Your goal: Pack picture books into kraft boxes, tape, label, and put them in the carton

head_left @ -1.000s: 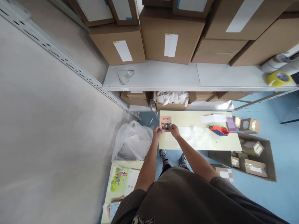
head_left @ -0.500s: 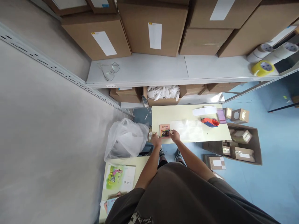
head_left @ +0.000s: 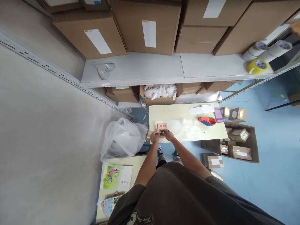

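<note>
A small pink book (head_left: 162,126) with a dark picture on its cover lies at the near left of the cream table. My left hand (head_left: 154,137) is closed at the book's lower left edge. From the other side my right hand (head_left: 169,135) grips the lower right, its fingers over part of the cover picture. Under and beside the book stretches a white translucent sheet (head_left: 185,129). A red and blue tape dispenser (head_left: 207,121) rests farther right on the table (head_left: 168,109).
Behind the table, a shelf (head_left: 145,67) holds cartons, glasses (head_left: 106,70) and tape rolls (head_left: 257,66). A plastic bag (head_left: 124,137) stands left, above a side table with picture books (head_left: 117,178). On the floor at right is a large carton (head_left: 255,143) of parcels.
My hands have come closer together over the book, and the right one now covers part of its cover picture. The white sheet now shows around the book. The whole view has shifted slightly.
</note>
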Available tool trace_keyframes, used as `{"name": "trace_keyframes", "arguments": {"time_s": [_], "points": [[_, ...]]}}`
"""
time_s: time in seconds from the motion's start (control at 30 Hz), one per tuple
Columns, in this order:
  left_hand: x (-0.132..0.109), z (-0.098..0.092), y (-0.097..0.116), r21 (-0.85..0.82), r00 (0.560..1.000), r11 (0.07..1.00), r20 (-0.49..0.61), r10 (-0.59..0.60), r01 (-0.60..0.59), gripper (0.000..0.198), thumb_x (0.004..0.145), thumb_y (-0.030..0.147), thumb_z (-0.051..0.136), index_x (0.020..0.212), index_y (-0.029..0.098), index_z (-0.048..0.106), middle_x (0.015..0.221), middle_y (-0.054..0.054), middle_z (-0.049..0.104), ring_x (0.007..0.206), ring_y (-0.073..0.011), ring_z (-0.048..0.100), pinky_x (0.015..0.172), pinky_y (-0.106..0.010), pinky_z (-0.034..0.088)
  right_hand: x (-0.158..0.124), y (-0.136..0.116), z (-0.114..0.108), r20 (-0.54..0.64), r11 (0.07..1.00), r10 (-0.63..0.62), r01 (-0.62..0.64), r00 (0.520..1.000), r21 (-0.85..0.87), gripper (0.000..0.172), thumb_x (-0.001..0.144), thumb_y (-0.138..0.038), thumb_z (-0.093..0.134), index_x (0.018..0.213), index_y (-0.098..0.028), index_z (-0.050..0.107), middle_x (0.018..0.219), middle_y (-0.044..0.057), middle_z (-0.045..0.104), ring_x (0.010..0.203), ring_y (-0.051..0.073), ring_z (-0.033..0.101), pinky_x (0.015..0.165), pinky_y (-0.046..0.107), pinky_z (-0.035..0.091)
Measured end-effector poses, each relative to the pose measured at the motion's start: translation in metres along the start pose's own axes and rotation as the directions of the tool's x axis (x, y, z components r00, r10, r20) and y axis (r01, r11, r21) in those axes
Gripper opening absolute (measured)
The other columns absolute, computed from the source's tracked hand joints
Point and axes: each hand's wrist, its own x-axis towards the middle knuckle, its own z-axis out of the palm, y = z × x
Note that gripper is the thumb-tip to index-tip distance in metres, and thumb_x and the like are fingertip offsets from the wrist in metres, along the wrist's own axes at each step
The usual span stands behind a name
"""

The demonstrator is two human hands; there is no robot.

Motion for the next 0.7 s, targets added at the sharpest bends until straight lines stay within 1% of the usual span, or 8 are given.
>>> {"name": "trace_keyframes", "arguments": {"time_s": [0.07,0.17,0.23,0.3,0.37,0.53,0.6,0.7], "points": [[-0.012,0.000,0.004,-0.027,0.997,0.997,-0.018,0.073,-0.073,0.011,0.089,0.031,0.074,0.094,0.022,0.078,0.099,-0.007,0.083,0.095,-0.0223,0.077,0.081,-0.027,0.054,-0.003,0.004,-0.003,-0.005,0.975,0.010,-0.008,1.000,0.221,0.034,0.092,-0.032,0.067,0.124,-0.027,0.076,0.120,0.006,0.078,0.114,0.028,0.071,0.098,0.038,0.056],[-0.038,0.011,0.018,-0.065,0.976,0.974,-0.006,0.218,-0.218,0.018,0.096,0.039,0.070,0.094,0.022,0.076,0.096,-0.006,0.082,0.091,-0.0196,0.077,0.081,-0.026,0.054,-0.011,0.014,-0.010,0.008,0.813,0.023,-0.023,1.000,0.582,0.036,0.088,-0.044,0.071,0.119,-0.026,0.074,0.113,0.006,0.079,0.108,0.026,0.073,0.091,0.036,0.058],[-0.056,0.025,0.030,-0.066,0.953,0.951,0.015,0.302,-0.301,0.019,0.100,0.038,0.065,0.101,0.023,0.077,0.100,-0.006,0.082,0.091,-0.0185,0.077,0.084,-0.026,0.055,-0.018,0.024,-0.018,0.012,0.690,0.013,-0.017,1.000,0.724,0.043,0.084,-0.053,0.075,0.115,-0.023,0.072,0.107,0.006,0.079,0.101,0.024,0.075,0.086,0.035,0.059],[-0.071,0.041,0.041,-0.041,0.922,0.924,0.060,0.383,-0.381,0.018,0.099,0.031,0.065,0.109,0.023,0.078,0.108,-0.008,0.082,0.097,-0.0200,0.077,0.089,-0.028,0.055,-0.023,0.035,-0.028,-0.030,0.626,0.022,0.010,0.999,0.779,0.049,0.079,-0.058,0.078,0.112,-0.022,0.070,0.097,0.006,0.079,0.092,0.023,0.075,0.082,0.033,0.059],[-0.081,0.057,0.049,-0.020,0.873,0.882,0.132,0.469,-0.471,0.025,0.096,0.023,0.067,0.117,0.022,0.079,0.116,-0.010,0.081,0.107,-0.0228,0.076,0.096,-0.031,0.056,-0.025,0.047,-0.039,-0.107,0.647,0.075,0.033,0.991,0.761,0.050,0.077,-0.057,0.079,0.108,-0.020,0.069,0.089,0.005,0.078,0.083,0.022,0.075,0.077,0.032,0.058],[-0.083,0.091,0.052,-0.099,0.743,0.805,0.333,0.581,-0.585,0.037,0.096,0.016,0.062,0.130,0.023,0.077,0.138,-0.010,0.074,0.126,-0.0238,0.070,0.110,-0.036,0.053,-0.018,0.077,-0.066,-0.290,0.911,0.208,-0.077,0.934,0.405,0.025,0.085,-0.041,0.064,0.090,-0.019,0.075,0.082,0.008,0.078,0.085,0.025,0.075,0.078,0.032,0.057],[-0.079,0.098,0.050,-0.082,0.732,0.813,0.390,0.559,-0.577,0.037,0.095,0.015,0.063,0.128,0.019,0.078,0.140,-0.012,0.073,0.133,-0.0255,0.066,0.116,-0.039,0.050,-0.015,0.085,-0.076,-0.323,0.934,0.228,-0.112,0.918,0.339,0.022,0.084,-0.033,0.062,0.089,-0.018,0.078,0.089,0.013,0.080,0.095,0.030,0.076,0.085,0.036,0.057],[-0.074,0.102,0.048,-0.027,0.744,0.826,0.420,0.520,-0.562,0.037,0.088,0.011,0.070,0.123,0.014,0.079,0.142,-0.017,0.071,0.147,-0.0299,0.055,0.126,-0.043,0.040,-0.015,0.091,-0.087,-0.413,0.967,0.204,-0.117,0.888,0.227,0.035,0.086,-0.025,0.057,0.109,-0.014,0.081,0.114,0.020,0.079,0.109,0.032,0.075,0.097,0.039,0.056]]}}
